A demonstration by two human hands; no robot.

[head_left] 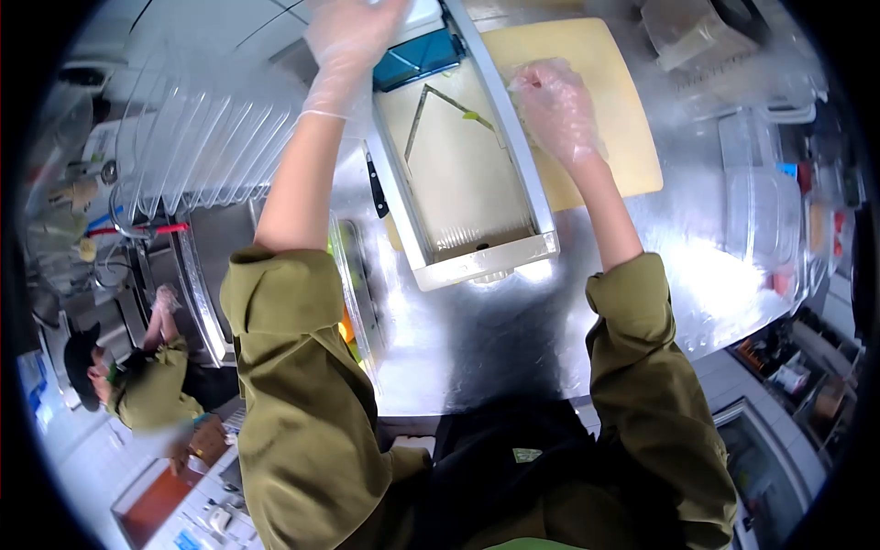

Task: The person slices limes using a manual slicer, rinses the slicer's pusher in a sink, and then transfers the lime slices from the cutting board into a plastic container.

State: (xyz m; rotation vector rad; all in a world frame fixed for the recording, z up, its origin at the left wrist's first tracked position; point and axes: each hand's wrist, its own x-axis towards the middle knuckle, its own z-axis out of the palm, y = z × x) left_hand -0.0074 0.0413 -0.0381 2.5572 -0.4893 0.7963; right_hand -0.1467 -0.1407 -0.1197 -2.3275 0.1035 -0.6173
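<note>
A white slicer (458,174) with grey side rails and a V-shaped blade lies lengthwise in front of me, a small green scrap near the blade. At its far end sits a teal holder (419,60) with a white top. My left hand (353,37), in a clear glove, is at the far left of the slicer beside the white top; its fingers are partly cut off by the frame edge. My right hand (556,105), also gloved, is beside the right rail over a cream cutting board (623,119). Its fingers are curled, and what they hold, if anything, is hidden.
A black-handled knife (377,188) lies left of the slicer. Nearer is a clear tray (359,302) with orange and green items. Clear containers (761,215) stand at the right, clear dividers (206,137) at the left. Another person (151,390) works at the far left.
</note>
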